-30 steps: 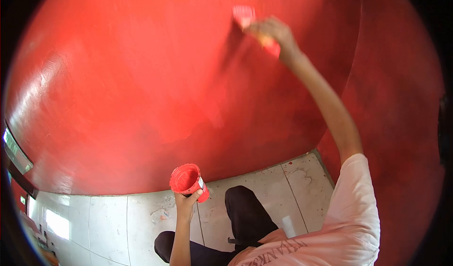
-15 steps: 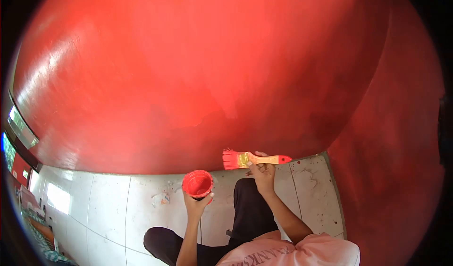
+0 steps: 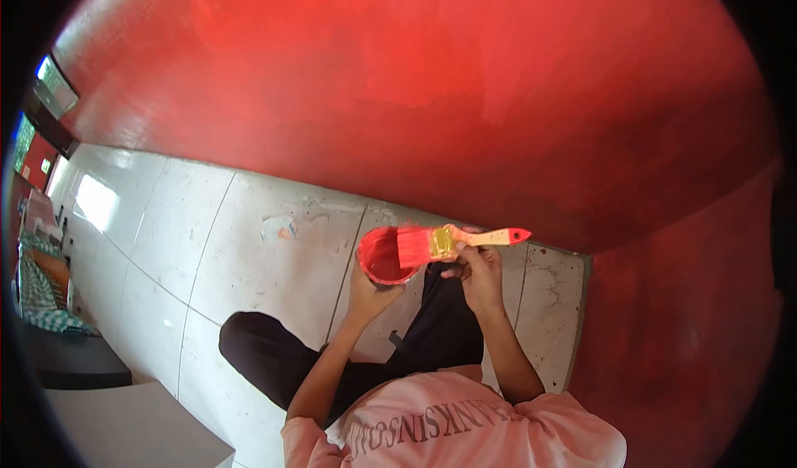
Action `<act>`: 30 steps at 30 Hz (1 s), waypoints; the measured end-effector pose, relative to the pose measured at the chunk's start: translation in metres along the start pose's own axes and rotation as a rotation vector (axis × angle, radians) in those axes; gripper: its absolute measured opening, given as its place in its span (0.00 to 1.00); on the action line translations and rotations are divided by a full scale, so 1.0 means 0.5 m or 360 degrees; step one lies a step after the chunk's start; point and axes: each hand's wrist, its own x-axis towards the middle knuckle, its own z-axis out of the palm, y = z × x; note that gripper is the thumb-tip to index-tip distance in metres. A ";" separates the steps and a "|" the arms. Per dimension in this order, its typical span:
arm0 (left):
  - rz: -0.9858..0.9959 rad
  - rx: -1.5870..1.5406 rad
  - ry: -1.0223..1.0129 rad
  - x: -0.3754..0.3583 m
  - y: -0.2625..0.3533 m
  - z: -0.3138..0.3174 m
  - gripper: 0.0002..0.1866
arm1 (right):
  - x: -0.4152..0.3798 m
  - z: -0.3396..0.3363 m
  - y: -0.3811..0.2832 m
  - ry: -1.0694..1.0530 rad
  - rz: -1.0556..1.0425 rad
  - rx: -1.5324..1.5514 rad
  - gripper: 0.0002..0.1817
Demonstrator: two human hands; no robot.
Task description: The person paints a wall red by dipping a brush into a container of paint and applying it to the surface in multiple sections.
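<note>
My left hand [image 3: 374, 297] is wrapped round a paint cup [image 3: 366, 262] coated in red, its open mouth tilted up toward me. Red paint [image 3: 383, 256] shows inside it. Between the fingers of my right hand [image 3: 481, 277] is a flat paintbrush [image 3: 442, 241], gripped near the yellow ferrule. Its red bristles point left and overlap the cup's right rim in this view. The wooden handle, tipped in red, points right, away from the cup.
A red wall [image 3: 357, 69] curves across the view and meets another red wall [image 3: 681, 302] on the right. Pale floor tiles [image 3: 257, 194] carry paint specks and a smudge. At the left are a grey panel [image 3: 133, 422], a dark seat-like block [image 3: 70, 360] and checkered cloth [image 3: 50, 318].
The brush and the cup have come together, bristles now over the cup's rim. My view has turned left, showing more floor and the grey panel.
</note>
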 end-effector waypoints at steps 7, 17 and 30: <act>0.0110 0.0058 0.0168 -0.005 -0.008 0.002 0.46 | -0.029 0.012 -0.045 0.0075 -0.0353 -0.0199 0.16; 0.0095 -0.0070 0.0211 0.002 -0.022 0.037 0.52 | -0.041 0.026 -0.058 -0.0168 -0.0750 -0.0741 0.15; 0.0122 0.0270 0.0156 -0.035 -0.049 0.036 0.51 | -0.037 0.099 -0.028 -0.0652 -0.1073 -0.2208 0.15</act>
